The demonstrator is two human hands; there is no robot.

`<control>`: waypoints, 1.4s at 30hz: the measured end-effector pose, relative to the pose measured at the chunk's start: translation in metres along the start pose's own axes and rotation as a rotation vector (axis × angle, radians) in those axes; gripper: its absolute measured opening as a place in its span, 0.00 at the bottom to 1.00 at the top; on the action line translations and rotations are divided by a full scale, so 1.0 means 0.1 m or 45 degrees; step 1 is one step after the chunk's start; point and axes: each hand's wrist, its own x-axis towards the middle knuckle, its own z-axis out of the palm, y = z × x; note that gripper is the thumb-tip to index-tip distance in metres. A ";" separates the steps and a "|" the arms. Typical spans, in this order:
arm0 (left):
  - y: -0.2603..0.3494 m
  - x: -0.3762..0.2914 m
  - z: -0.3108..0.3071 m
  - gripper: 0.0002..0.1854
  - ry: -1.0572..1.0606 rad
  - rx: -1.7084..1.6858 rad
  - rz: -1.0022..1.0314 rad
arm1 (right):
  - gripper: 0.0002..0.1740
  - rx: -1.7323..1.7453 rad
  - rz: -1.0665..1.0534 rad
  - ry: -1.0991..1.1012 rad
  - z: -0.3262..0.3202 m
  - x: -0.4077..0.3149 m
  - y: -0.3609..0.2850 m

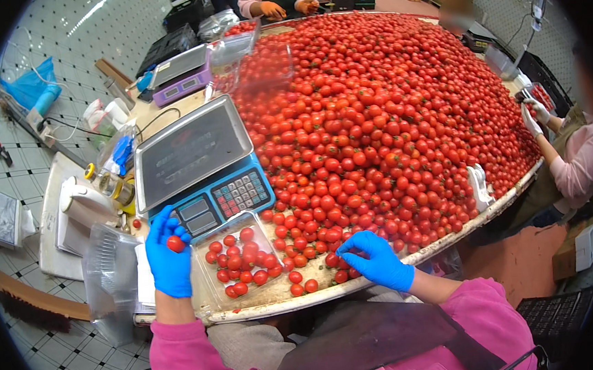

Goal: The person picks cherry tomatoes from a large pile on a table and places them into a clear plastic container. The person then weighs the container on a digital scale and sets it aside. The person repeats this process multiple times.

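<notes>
In my blue-gloved left hand (169, 261), a single cherry tomato (175, 243) rests against the curled fingers. To its right lies an open clear plastic clamshell tray (217, 299), partly filled with a loose layer of cherry tomatoes (235, 262). My right hand (377, 263), gloved in blue too, reaches over the table's front edge with thumb and fingers bent. Its fingertips are beside a few tomatoes (332, 259) at the near rim of a large tomato heap (365, 128). Whether it pinches one is unclear. Behind the tray stands a blue digital scale (194, 156) with a bare metal platform.
A purple scale (183, 79) stands farther back. Stacked clear plastic containers (110, 280) lean at the left. A white bracket-like object (480, 187) sits on the right table rim. Co-workers' hands are at the far side (274, 10) and right side (531, 117).
</notes>
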 end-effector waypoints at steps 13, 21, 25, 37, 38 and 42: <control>-1.55 -1.50 1.00 0.18 -0.841 0.493 -0.581 | 0.46 -0.812 -0.328 0.354 -0.25 0.75 0.25; -2.12 -1.21 0.77 0.18 -0.744 0.317 -1.059 | 0.50 -0.942 -0.385 0.210 0.13 0.63 0.22; -2.16 -1.16 0.80 0.22 -0.870 0.351 -1.127 | 0.40 -1.125 -0.574 -0.072 0.03 0.47 0.23; -2.09 -1.19 0.85 0.25 -0.813 0.321 -1.157 | 0.11 -1.307 -0.413 0.321 -0.25 1.23 0.16; -2.09 -1.19 0.85 0.26 -0.808 0.294 -1.134 | 0.12 -1.400 -0.363 0.269 -0.21 1.32 0.15; -2.10 -1.18 0.83 0.29 -0.745 0.139 -1.102 | 0.15 -1.513 -0.385 0.248 -0.14 1.55 0.15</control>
